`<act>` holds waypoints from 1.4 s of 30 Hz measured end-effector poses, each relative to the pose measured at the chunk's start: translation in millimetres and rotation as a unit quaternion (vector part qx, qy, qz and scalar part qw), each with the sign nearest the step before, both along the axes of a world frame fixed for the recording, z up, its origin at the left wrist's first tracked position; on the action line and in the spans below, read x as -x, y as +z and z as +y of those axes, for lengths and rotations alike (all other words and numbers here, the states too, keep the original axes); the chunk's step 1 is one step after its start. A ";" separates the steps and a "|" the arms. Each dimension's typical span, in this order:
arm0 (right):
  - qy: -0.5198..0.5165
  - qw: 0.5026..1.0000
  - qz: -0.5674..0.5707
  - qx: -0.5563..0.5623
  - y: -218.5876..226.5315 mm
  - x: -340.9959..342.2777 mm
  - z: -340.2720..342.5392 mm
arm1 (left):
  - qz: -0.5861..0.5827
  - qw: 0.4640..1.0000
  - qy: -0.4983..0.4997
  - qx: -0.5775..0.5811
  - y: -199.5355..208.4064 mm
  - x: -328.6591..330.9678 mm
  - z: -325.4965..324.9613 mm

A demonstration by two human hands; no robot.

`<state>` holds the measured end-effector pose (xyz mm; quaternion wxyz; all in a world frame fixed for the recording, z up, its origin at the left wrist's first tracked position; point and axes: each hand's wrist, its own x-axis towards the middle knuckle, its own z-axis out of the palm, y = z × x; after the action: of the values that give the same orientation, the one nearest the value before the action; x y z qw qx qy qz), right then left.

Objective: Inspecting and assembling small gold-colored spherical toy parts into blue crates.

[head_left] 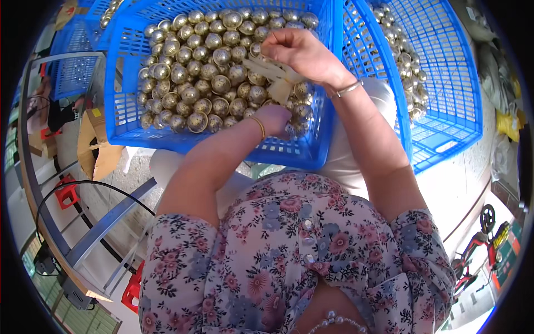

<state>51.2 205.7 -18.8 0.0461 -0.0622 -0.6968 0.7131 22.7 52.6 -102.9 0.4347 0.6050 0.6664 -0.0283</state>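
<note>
A blue plastic basket [222, 146] in front of me holds many round, gold-silver metal balls [200, 69], several with a flared rim. My right hand [303, 54], with a bangle on its wrist, is over the right side of the balls. Its fingers are pinched together, and a limp, pale cream strip-like piece [281, 83] hangs below them. My left hand [273, 119], in a gold bracelet, reaches down among the balls by the basket's near right corner. Its fingers curl in, and what they hold is hidden.
On the right, a second blue basket [445, 83] holds more such balls. A metal-framed table [61, 267] and an open cardboard box [97, 145] are at the left, with red stools [68, 191] near them. Yellow and clear plastic bags [507, 125] lie at the far right.
</note>
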 end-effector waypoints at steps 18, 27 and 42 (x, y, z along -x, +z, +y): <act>0.034 0.998 0.008 0.052 26.1 -0.3 -17.8 | -0.604 0.463 0.603 -0.242 74.1 50.6 -64.8; 0.065 0.997 0.012 0.049 24.6 0.4 -31.3 | -0.699 0.344 0.548 -0.306 100.9 40.4 -55.7; 0.053 0.996 -0.023 0.063 12.8 4.6 -39.1 | -0.531 0.465 0.600 -0.376 101.5 37.0 -50.4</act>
<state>46.6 166.6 -6.0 -0.0116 -0.0444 -0.6533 0.7557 -14.3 2.2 -1.4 0.3460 0.0599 0.4528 0.8196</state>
